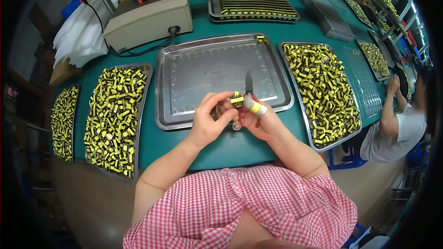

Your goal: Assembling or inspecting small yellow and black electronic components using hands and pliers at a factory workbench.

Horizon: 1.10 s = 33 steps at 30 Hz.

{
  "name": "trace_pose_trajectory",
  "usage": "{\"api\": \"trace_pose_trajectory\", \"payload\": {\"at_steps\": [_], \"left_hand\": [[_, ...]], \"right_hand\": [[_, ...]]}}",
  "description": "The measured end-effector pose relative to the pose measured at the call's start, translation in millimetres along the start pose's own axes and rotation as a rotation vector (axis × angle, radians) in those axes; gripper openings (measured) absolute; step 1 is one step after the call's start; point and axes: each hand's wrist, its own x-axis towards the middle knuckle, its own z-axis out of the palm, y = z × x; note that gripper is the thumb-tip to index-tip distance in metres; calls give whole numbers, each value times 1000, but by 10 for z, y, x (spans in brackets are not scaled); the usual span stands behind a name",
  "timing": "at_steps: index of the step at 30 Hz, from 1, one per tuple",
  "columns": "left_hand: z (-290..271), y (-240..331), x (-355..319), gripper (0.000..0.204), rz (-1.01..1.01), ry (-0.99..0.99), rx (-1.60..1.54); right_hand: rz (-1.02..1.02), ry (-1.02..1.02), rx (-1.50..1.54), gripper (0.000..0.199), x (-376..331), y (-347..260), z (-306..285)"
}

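Three trays close to the person are heaped with small yellow-and-black parts: a far-left tray (75, 120), a near-left tray (143, 115) beside it, and a right tray (296, 93). Between the near-left and right trays lies a wide metal tray (207, 71), its bottom mostly bare, with a single part (260, 38) sitting in its far right corner.

Both hands meet over the near edge of that wide tray. The left hand (207, 117) pinches a yellow-and-black piece (236, 101) between thumb and fingers, and the right hand's fingers are up against it. The right hand (264, 123), with wrapping on a finger, is curled around red-handled pliers (249, 85), whose dark tips point away from the person; whether the pliers' jaws are parted is too small to tell.

Behind the wide tray, a back tray (213, 7) carries parts lined up in close rows. To its right stands a stack of clear plastic trays (325, 16). Further along the green table (226, 152), a co-worker (392, 129) sits near more trays of yellow parts.
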Motion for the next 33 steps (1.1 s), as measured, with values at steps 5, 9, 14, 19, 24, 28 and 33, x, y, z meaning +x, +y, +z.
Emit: {"api": "trace_pose_trajectory", "payload": {"at_steps": [5,9,14,19,24,28,33], "left_hand": [[9,4,-26,28,-100,36,-24],[-58,94,57,24,-140,193,-185],[-210,202,294,28,-294,311,-440],[-218,173,768,28,-359,67,-123],[-169,-213,1351,28,-362,-170,572],[-11,-344,1679,30,-98,-485,1614],[331,-439,1800,23,-368,-899,1933]], "right_hand": [[41,11,5,36,15,50,60],[-68,187,-115,35,-2,2,69],[-176,330,-302,35,-1,-76,5],[-217,313,-364,30,-59,-138,105],[-263,347,-488,28,-63,-172,89],[-270,338,-541,26,-57,-180,67],[-290,321,-587,27,-108,-225,66]]}}
